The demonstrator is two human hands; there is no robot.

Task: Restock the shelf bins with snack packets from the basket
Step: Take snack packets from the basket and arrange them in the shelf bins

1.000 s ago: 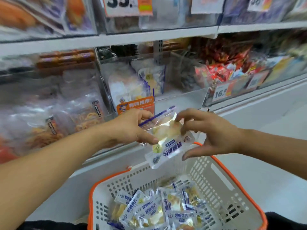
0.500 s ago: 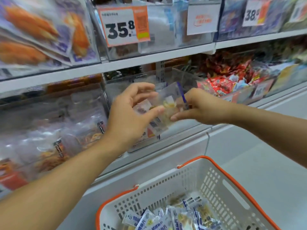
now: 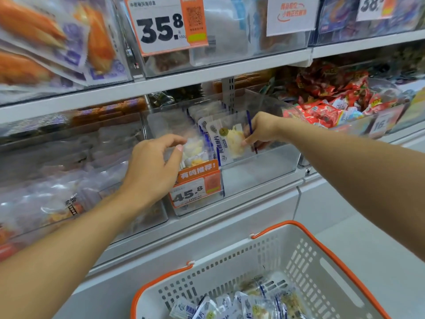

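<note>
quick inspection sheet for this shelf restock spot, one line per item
surface: white shelf edge above a clear bin with a 45.8 price tag on its front.
job's things: snack packet upright at the front of the bin's row; more packets lie in the white basket with orange rim.
clutter: red packets heaped in the bin to the right.
grippers: right hand has a grip on the snack packet's edge; left hand hangs by the bin front, fingers loosely curled, holding nothing.
cables: nothing seen.
surroundings: 35.8 price sign on the upper shelf.
</note>
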